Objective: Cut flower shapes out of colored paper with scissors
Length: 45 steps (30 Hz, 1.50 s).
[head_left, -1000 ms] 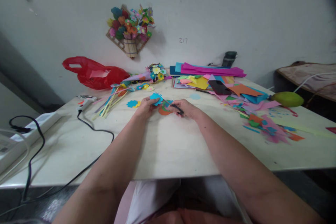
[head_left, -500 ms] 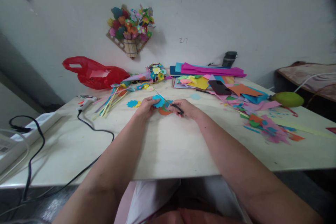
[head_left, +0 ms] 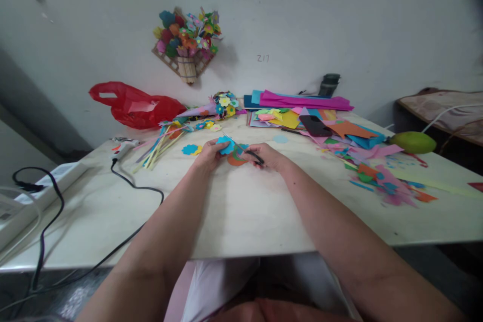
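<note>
My left hand (head_left: 210,155) pinches a blue paper flower (head_left: 225,145) by its left side, above the middle of the table. My right hand (head_left: 268,156) is closed around the dark handles of a pair of scissors (head_left: 255,156). The scissors' metal blades point up and left, with the tips beside the blue flower. Below the blades lie paper pieces, among them an orange round piece (head_left: 236,160). To the left of my left hand are another blue paper flower (head_left: 188,150) and a yellow one (head_left: 198,149).
A hot glue gun (head_left: 124,148) with a black cord, a power strip (head_left: 49,186) and a red plastic bag (head_left: 139,106) are on the left. Coloured paper sheets (head_left: 305,102), a phone (head_left: 315,126), paper scraps (head_left: 396,186) and a green-yellow fruit (head_left: 413,142) lie to the right.
The blue flower in my left hand has shifted very slightly to the left beside the scissor blades. My right hand stays nearly where it was.
</note>
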Tool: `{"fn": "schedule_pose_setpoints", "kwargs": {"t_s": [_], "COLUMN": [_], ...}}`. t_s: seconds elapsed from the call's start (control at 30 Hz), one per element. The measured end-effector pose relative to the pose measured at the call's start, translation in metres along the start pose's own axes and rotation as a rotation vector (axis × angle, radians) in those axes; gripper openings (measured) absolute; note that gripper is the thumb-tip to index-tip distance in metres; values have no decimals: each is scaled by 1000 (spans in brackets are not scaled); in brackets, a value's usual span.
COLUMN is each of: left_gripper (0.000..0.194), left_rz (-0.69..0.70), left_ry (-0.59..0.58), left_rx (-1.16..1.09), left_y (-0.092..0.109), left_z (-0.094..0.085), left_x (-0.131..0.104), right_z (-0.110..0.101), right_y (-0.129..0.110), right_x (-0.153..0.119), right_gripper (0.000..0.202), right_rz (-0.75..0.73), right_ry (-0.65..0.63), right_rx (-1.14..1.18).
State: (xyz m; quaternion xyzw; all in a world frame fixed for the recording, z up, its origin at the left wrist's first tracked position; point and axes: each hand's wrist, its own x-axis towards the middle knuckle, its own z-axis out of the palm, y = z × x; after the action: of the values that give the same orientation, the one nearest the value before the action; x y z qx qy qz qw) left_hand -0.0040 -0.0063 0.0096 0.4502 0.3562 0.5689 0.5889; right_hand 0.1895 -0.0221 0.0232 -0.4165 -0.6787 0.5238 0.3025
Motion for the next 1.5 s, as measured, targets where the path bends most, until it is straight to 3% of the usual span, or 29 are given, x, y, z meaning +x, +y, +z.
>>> {"fn": "schedule_pose_setpoints", "kwargs": {"t_s": [0.63,1.5], "left_gripper": [21,19], "left_rz": [-11,-9], "left_ry": [-32,-45], "left_rx": [-8,-1], "left_y": [-3,0], "left_z": [-3,-1], "left_x": [2,0], "right_z": [2,-2], "right_y": [6,7], "right_x": [5,4], "right_gripper": [30,28], "right_rz": [-57,-63], "right_ry": [40,-22], "right_rx": [-8,-22]}}
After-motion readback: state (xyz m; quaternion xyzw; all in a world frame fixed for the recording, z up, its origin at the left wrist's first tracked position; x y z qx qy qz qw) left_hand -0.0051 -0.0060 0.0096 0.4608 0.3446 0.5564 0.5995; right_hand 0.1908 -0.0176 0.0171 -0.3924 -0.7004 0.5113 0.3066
